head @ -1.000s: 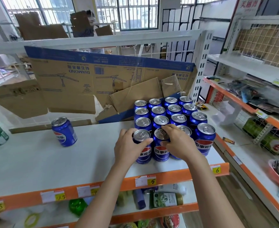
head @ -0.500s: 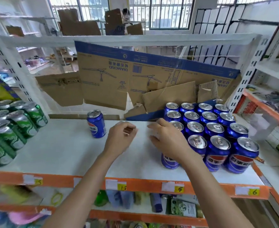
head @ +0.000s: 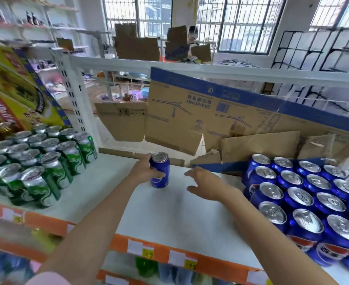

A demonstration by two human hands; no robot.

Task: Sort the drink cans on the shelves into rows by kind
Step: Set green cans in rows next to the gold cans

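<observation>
The left hand's fingers [head: 159, 175] curl round the lone blue can [head: 159, 171], which stands upright on the white shelf [head: 181, 210], well apart from the block of blue cans [head: 305, 200] at the right. The right hand [head: 208, 187] hovers beside it, fingers spread and holding nothing. To do this well, keep the grip low and firm, lift the can clear, and set it against the block's near-left edge. Keep away from the green cans [head: 38, 161] at the left.

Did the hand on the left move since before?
Yes. The left hand left the packed blue cans and went left along the shelf; it now grips the lone blue can.
</observation>
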